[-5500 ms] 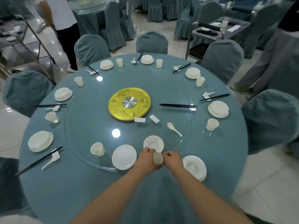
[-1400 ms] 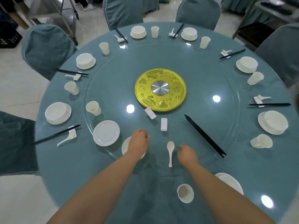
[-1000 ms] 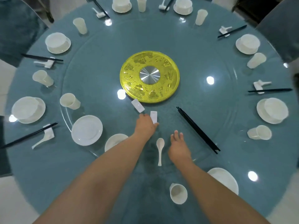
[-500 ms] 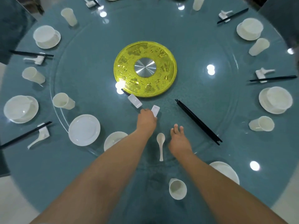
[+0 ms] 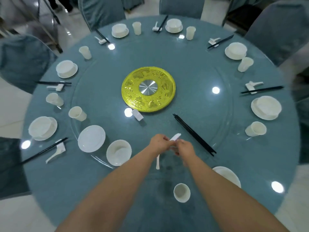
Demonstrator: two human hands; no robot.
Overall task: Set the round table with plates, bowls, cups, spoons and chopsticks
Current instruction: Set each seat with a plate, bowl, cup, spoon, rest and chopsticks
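Now both hands meet above the near part of the glass turntable, which lies on the round table. The left hand pinches a small white chopstick rest between thumb and fingers, and the rest points up and to the right, lifted off the glass. The right hand is just beside it, its fingers curled toward the lower end of the rest; the picture is blurred there, so one cannot tell if the right hand really grips it. Under the hands a white spoon lies on the glass, with the handle toward the near edge of the table; its bowl is hidden by the left wrist. To the right of the hands black chopsticks lie diagonally on the turntable. A second white rest lies near the gold centre disc. On the near left part of the glass stand an empty bowl, a flat plate and a cup. On the cloth close to the near edge a cup stands between the two forearms, and a plate lies to the right, partly hidden by the right forearm. Around the left, far and right edges of the table other places have bowl on plate, cup, rest with spoon and chopsticks. Chairs with blue covers stand around the table.
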